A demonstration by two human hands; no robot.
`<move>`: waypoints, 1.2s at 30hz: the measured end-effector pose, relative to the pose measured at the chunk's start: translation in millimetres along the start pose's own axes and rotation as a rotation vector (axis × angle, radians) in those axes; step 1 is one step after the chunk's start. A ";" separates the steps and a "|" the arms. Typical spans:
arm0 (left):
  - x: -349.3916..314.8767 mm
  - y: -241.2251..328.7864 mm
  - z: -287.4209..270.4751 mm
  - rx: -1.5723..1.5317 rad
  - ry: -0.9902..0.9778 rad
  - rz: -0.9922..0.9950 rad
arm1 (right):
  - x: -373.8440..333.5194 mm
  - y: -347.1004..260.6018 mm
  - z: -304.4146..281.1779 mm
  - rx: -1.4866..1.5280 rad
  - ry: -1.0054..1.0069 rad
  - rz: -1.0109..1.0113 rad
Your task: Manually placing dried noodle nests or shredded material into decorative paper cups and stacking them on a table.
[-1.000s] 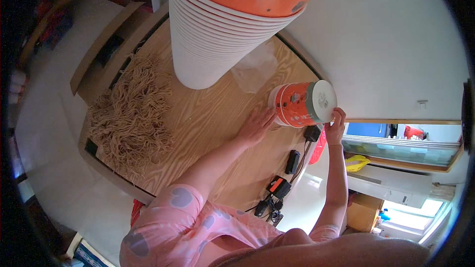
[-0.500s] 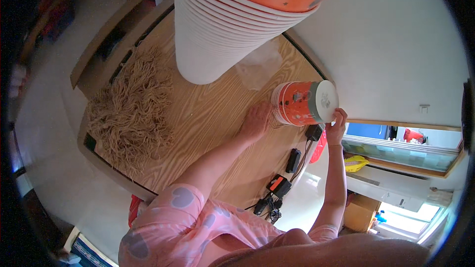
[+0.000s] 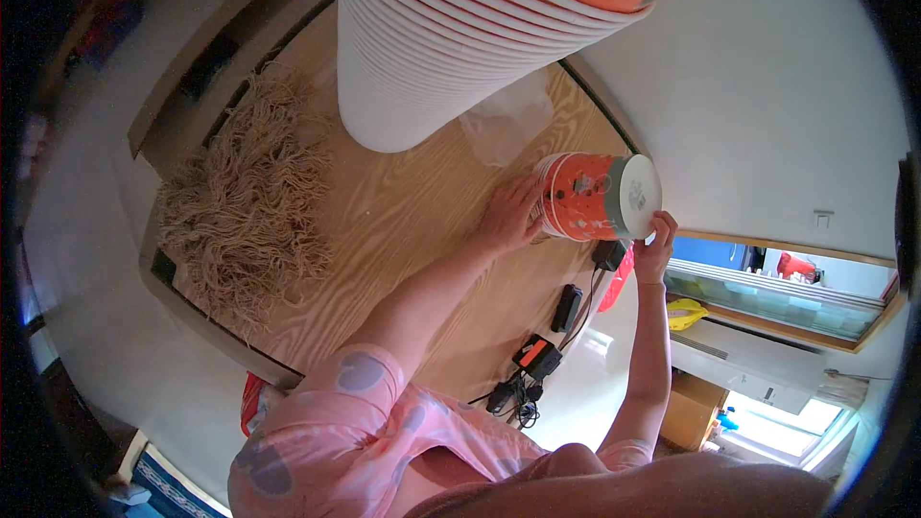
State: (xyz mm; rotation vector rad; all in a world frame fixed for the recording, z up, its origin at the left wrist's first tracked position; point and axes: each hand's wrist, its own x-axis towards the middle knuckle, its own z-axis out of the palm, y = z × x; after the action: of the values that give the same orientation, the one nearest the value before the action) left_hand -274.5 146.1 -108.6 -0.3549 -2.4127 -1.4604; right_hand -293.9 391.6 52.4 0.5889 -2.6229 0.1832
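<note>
A short nested stack of orange paper cups [image 3: 580,197] lies on its side above the wooden table. Its rims face left, and a white cup base shows at the right end. My left hand [image 3: 510,218] grips the rim end, with its fingers along the rims. At the base end, my right hand [image 3: 656,247] holds the lower edge with its fingertips. A much taller stack of paper cups [image 3: 422,48] looms close at the top, mostly white rims with an orange cup at its upper right; its upper part is cut off.
A heap of tan stringy yarn [image 3: 249,206] covers the table's [image 3: 384,259] left side. Behind the cups lies a clear plastic bag [image 3: 508,120]. Black adapters [image 3: 539,357] and tangled cables [image 3: 523,398] sit along the right edge. A white wall [image 3: 748,105] rises beyond.
My left hand has moved up and right, closing onto the rim end of the short stack. The stack and my right hand have shifted slightly right.
</note>
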 end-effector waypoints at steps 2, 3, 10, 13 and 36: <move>0.7 -3.3 5.9 -0.009 0.000 0.025 | -0.6 0.5 0.9 -0.001 0.004 -0.001; 0.5 -4.7 8.2 -0.011 -0.001 0.025 | -0.8 0.6 1.1 0.000 0.011 -0.003; 3.1 -12.8 16.0 0.037 0.012 0.043 | -0.5 2.6 4.3 -0.015 -0.029 0.012; 2.7 -5.5 15.4 0.035 -0.007 -0.002 | -1.3 1.7 2.8 0.001 -0.011 0.022; 2.9 -3.8 14.1 0.046 -0.021 -0.058 | 1.1 -9.9 -8.9 -0.113 -0.097 -0.068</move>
State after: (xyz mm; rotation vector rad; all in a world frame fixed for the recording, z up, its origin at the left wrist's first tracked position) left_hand -280.2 157.1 -116.9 -0.2940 -2.4881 -1.4293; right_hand -287.0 384.3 61.1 0.6620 -2.6806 -0.0146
